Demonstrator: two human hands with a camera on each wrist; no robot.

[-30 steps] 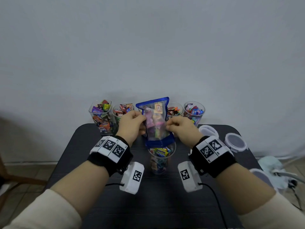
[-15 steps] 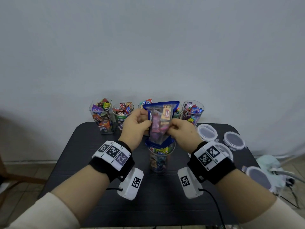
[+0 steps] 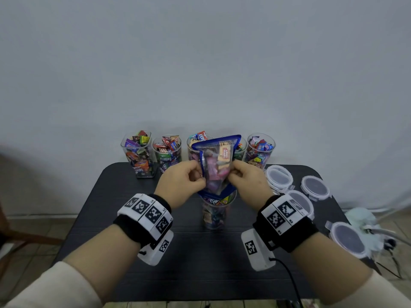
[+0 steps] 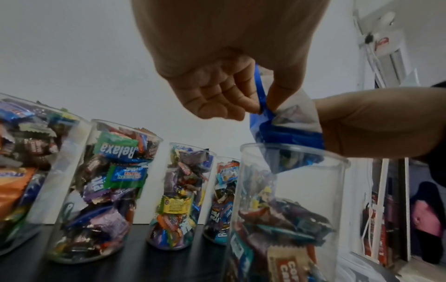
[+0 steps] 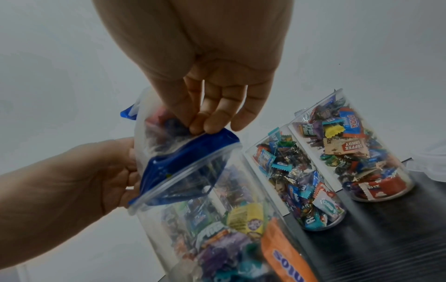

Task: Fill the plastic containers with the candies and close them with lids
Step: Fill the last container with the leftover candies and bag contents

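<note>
A clear bag with blue edges (image 3: 216,165) holds candies and is turned mouth down over a clear plastic container (image 3: 215,213) in the middle of the black table (image 3: 106,210). My left hand (image 3: 181,183) pinches the bag's left side, my right hand (image 3: 246,181) pinches its right side. In the left wrist view the bag's blue mouth (image 4: 284,137) dips into the container's rim (image 4: 294,150); the container is partly filled with wrapped candies. The right wrist view shows thumb and fingers (image 5: 205,122) nipping the bag (image 5: 183,152) above the same container (image 5: 217,219).
Several filled containers stand in a row along the table's far edge (image 3: 139,154) (image 3: 260,151). Several round clear lids lie on the right side (image 3: 279,177) (image 3: 314,187) (image 3: 347,238). A wall rises right behind the table.
Both hands shifted slightly right with the bag and squeezed its sides closer together; the bag stays upended over the middle container.
</note>
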